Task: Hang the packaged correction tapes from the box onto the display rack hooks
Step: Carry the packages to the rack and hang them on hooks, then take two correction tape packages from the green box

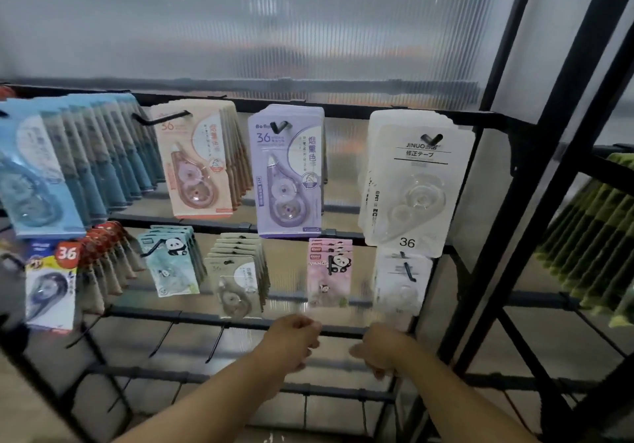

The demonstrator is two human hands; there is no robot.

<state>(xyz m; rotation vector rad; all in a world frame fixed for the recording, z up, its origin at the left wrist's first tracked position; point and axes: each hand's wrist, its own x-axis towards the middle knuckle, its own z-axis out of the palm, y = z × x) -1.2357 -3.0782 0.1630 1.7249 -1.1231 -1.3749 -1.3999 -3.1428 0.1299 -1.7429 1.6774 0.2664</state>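
Both left hand [295, 339] and right hand [379, 351] curl at the lower rail [206, 319], grasp untellable; likely between hangings, next targeting a hook [215, 344].

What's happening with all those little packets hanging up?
A person is stocking a display rack with packaged correction tapes. Two rows of hooks already hold packs, like the purple packs and pink panda packs. The left hand and right hand reach to the bar below them; blur hides whether they hold anything.
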